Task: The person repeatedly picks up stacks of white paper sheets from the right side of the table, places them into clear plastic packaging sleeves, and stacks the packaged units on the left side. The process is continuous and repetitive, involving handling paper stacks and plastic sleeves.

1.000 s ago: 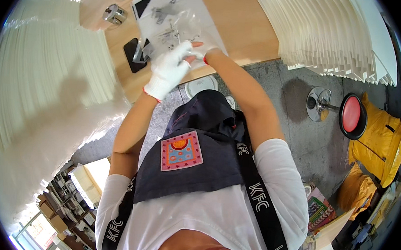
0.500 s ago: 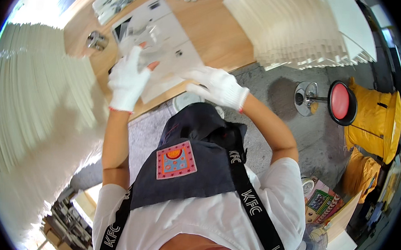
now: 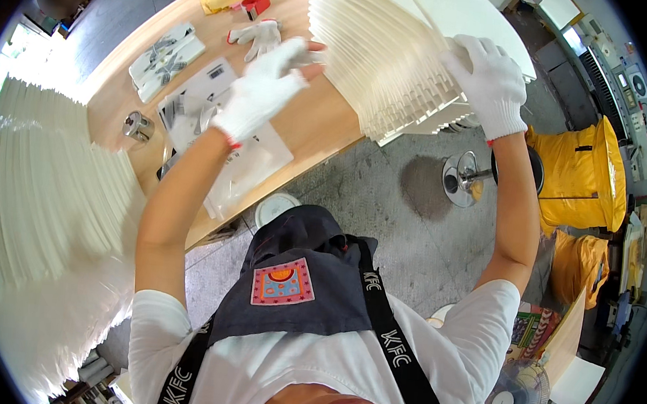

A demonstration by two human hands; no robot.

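Observation:
Both my hands wear white knit gloves. My left hand (image 3: 265, 91) is open above the table, its bare fingertips apart and pointing toward the tall stack of white sheets (image 3: 383, 52). It holds nothing. At the stack's right side, my right hand (image 3: 489, 82) touches the edge with bent, slightly spread fingers; its fingertips are partly hidden. Below my left hand lie printed white sheets and clear plastic bags (image 3: 255, 163), partly covered by my forearm. A spare white glove (image 3: 262, 40) rests on the wood between my left hand and the far edge.
A metal cylinder (image 3: 138, 126) and a white bundle with grey pieces (image 3: 167, 60) occupy the table's left. A red tape dispenser (image 3: 253, 6) stands farther back. Tall white stacks (image 3: 46, 198) line my left. A stool (image 3: 464, 178) and a yellow bag (image 3: 584, 175) are at right.
My left hand has left the plastic bags and moved right and away from me. My right hand has swung from the table edge to the white stack's right side. The view has shifted.

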